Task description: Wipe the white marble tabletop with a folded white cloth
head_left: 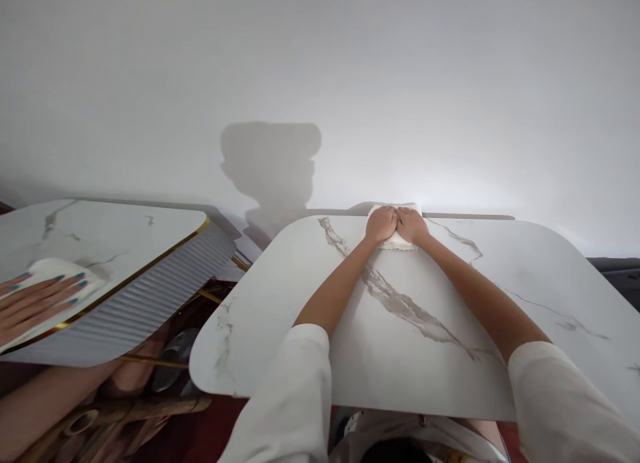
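Both my arms reach across a white marble-patterned table [425, 369] to its far edge by the wall. My left hand [383, 224] and my right hand [411, 225] lie side by side, touching, on a white cloth [400, 243]. Their fingers curl over the cloth and press it against the tabletop. The cloth sticks out in front of the hands and behind them, where it meets the edge. Part of it is hidden beneath my palms.
At the left is a second marble-patterned table [125, 226] with a gold trim and ribbed side. A co-worker's hand [40, 299] with painted nails rests on another white cloth [55, 269] there. A pale wall [450, 83] stands behind both tables, and a dark object [617, 273] is at far right.
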